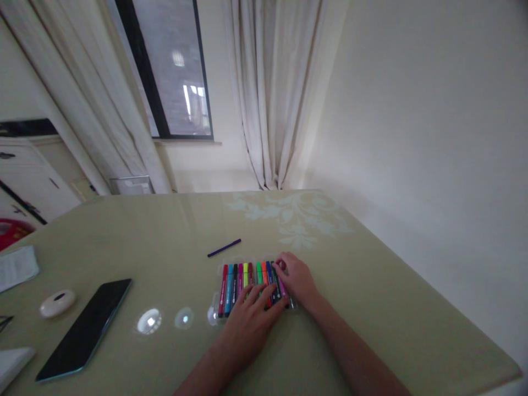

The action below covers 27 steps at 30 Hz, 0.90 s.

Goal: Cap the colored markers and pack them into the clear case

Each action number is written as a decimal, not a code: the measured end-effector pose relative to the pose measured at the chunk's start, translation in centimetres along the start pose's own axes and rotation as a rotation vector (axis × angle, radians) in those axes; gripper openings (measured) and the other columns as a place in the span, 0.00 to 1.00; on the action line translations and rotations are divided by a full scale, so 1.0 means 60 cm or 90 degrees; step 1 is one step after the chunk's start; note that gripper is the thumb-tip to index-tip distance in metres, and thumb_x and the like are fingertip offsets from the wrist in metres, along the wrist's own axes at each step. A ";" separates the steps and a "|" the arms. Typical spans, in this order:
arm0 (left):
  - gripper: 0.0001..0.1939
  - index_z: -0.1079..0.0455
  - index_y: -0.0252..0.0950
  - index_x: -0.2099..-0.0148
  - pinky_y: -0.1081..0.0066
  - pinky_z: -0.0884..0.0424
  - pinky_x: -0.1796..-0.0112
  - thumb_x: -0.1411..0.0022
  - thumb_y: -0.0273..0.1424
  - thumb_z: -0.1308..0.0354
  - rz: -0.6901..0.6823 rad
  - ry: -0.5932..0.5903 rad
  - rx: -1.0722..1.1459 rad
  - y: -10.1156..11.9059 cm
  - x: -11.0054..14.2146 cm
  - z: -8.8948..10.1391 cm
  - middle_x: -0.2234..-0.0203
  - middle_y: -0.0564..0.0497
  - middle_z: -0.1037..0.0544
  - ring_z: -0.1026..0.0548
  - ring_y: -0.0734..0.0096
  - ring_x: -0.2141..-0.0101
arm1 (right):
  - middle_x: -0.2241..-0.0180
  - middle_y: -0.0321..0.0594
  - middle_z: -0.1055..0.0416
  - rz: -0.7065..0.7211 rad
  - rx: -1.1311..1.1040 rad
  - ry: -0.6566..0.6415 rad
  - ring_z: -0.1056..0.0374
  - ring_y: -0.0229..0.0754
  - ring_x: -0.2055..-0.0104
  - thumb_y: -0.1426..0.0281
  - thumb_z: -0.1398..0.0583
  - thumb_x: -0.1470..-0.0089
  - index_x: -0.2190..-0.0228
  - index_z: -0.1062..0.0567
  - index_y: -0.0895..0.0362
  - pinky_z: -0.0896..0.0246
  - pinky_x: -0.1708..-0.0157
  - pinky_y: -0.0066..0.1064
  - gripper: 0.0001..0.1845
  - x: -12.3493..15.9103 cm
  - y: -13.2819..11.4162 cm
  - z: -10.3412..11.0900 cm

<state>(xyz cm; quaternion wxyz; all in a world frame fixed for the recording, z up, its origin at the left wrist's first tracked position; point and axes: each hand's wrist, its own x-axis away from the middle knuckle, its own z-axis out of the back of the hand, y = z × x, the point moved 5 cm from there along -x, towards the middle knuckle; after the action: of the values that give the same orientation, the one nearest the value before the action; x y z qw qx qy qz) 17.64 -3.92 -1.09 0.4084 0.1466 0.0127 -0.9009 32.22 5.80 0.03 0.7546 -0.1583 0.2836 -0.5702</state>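
Both hands (247,324) (297,279) on a clear tray of bright, many-coloured markers (241,281)

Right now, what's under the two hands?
Both the left hand and right hand rest on a clear tray of coloured markers. The markers beneath them are hidden.
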 end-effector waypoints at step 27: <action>0.26 0.40 0.36 0.30 0.50 0.35 0.41 0.24 0.32 0.63 0.425 0.151 0.032 -0.273 0.054 0.033 0.33 0.43 0.33 0.35 0.54 0.36 | 0.73 0.40 0.25 -0.063 -0.212 0.081 0.33 0.42 0.70 0.57 0.45 0.36 0.72 0.20 0.57 0.44 0.68 0.31 0.22 -0.005 0.028 0.024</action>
<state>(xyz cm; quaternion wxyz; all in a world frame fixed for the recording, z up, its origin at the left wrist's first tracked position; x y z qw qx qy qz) 2.99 4.32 -1.70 0.6724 0.2567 -0.0110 -0.6941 34.31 6.49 0.31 0.6696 -0.2582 0.4130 -0.5607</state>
